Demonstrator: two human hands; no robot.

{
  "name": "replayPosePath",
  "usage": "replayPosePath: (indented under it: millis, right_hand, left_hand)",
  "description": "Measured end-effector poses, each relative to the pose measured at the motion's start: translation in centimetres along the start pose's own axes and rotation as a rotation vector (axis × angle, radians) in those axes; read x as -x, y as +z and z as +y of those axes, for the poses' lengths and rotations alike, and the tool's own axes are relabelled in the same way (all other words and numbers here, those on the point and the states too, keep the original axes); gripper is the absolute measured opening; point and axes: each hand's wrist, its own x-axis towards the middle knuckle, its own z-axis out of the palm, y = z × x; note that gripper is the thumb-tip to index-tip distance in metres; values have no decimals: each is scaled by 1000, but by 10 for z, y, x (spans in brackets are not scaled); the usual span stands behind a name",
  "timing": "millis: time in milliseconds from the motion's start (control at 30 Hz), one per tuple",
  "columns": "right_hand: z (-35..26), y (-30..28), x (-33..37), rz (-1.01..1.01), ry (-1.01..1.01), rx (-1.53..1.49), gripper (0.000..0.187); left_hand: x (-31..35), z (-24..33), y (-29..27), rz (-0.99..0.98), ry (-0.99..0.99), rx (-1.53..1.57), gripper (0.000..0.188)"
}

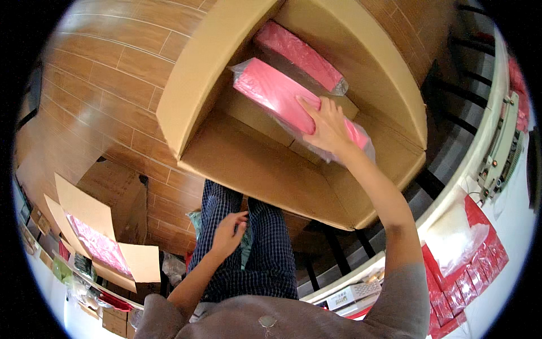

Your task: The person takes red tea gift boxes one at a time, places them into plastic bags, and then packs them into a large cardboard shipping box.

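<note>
A large open cardboard box (254, 152) stands in front of my legs. My right hand (327, 127) reaches down into it, thumb and fingers gripping a long pink block-shaped package (271, 93) in loose clear plastic. This package lies tilted, its left end higher up in the picture. Beyond it, a second pink plastic-wrapped package (299, 56) rests in the box along the far side, apart from my hand. My left hand (228, 234) hangs in front of my thighs with nothing in it, fingers loosely bent and partly apart.
At the lower left is an open carton (135, 260) with pink plastic-wrapped contents (99, 243). A white-topped table (440, 226) curves along the right, bearing red packages (468, 288) and a sealer-like device (499, 141). Dark metal bars (457, 93) run beside the box. The floor (130, 73) is brown wood-look tile.
</note>
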Motion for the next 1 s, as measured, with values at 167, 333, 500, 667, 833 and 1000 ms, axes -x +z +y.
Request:
replayPosePath:
  millis: [167,333,500,667,833,1000]
  right_hand:
    - [64,96,-92,137,-154,122,95]
    - [118,177,-147,288,-107,43,100]
    - [124,223,-162,486,-21,138,91]
    - [106,244,-165,572,196,240,86]
    - [101,227,-98,516,606,-31,90]
    - [102,173,51,250,726,-121,92]
  left_hand:
    - [-10,-51,-15,97,44,-268,24]
    - [-23,-48,-5,67,-56,-456,18]
    - [-26,-51,0,83,-31,-517,17]
    - [-24,-49,10,101,-13,-575,15]
    - [-23,-52,16,104,14,-609,13]
    - [-21,-30,29,152,68,-616,14]
